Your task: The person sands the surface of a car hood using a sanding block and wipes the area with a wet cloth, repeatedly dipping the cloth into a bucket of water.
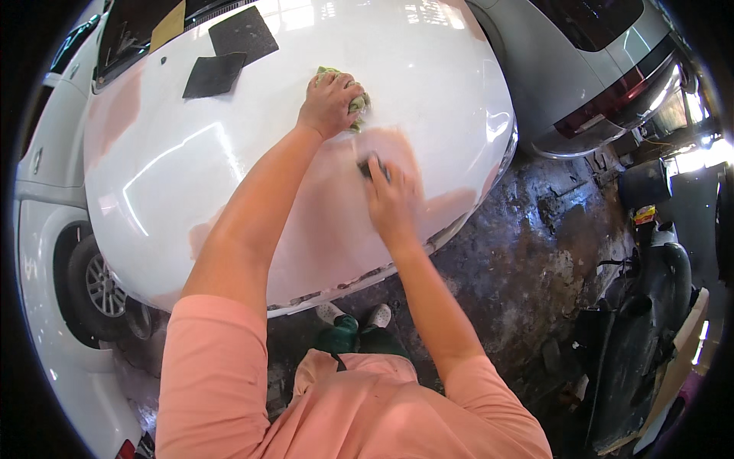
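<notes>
A white car hood (229, 153) with pinkish filler patches fills the middle of the head view. My left hand (330, 103) is closed on a crumpled pale green rag (356, 103) pressed against the hood. My right hand (390, 200) lies flat on a pink patch, its fingers pressing a small dark sanding pad (371, 165) to the surface; the hand is slightly blurred. Both forearms reach up from my pink-sleeved shoulders.
Two dark sandpaper sheets (215, 74) (245, 32) and a tan sheet (168, 27) lie on the hood's far side. A grey car (581, 69) stands at the right. Dark bumper parts (650, 306) lean at the right over a stained floor (520, 252). The car's front wheel (99, 283) shows at the left.
</notes>
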The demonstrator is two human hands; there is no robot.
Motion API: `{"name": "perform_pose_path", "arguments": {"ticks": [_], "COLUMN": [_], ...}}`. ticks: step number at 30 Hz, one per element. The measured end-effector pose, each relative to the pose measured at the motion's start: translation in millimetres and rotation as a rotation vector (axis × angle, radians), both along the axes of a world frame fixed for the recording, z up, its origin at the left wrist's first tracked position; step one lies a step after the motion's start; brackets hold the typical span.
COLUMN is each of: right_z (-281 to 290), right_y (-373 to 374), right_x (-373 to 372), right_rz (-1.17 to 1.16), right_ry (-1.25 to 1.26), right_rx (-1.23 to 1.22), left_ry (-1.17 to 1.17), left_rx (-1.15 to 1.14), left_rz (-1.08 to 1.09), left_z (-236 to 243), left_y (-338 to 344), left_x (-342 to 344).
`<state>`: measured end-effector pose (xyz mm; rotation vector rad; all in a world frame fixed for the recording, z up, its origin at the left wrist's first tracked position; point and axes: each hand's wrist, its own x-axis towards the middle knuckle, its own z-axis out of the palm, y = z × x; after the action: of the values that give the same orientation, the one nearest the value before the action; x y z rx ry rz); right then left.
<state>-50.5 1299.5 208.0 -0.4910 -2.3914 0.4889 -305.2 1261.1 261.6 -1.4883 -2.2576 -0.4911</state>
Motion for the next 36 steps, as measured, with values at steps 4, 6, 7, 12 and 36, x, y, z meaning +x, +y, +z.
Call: {"name": "perform_pose_path", "arguments": {"ticks": [4, 6, 7, 12, 36], "right_z": [-51.5, -37.0, -16.0, 30.5, -30.7], "right_y": [-30.8, -17.7, -8.1, 30.7, 12.2], "right_x": [97.7, 75.0, 43.7, -42.3, 65.9], "right_rz": [0.010, 0.012, -0.013, -0.093, 0.059], "right_ry": [0.018, 0.043, -0.020, 0.002, 0.039], "right_rx": [0.007, 0.013, 0.006, 0.004, 0.073], "left_ry": [-0.037, 0.022, 0.057, -0.002, 0.024], "left_rx": [0.001, 0.020, 0.027, -0.044, -0.033], "left_rz": [0.007, 0.025, 0.036, 0.064, 0.110], "left_z": [-2.8, -8.6, -10.4, -4.2, -5.8], "left_y": [-16.6, -28.2, -32.7, -30.3, -37.1], "left_x": [23.9, 38.1, 42.4, 49.2, 48.1]}}
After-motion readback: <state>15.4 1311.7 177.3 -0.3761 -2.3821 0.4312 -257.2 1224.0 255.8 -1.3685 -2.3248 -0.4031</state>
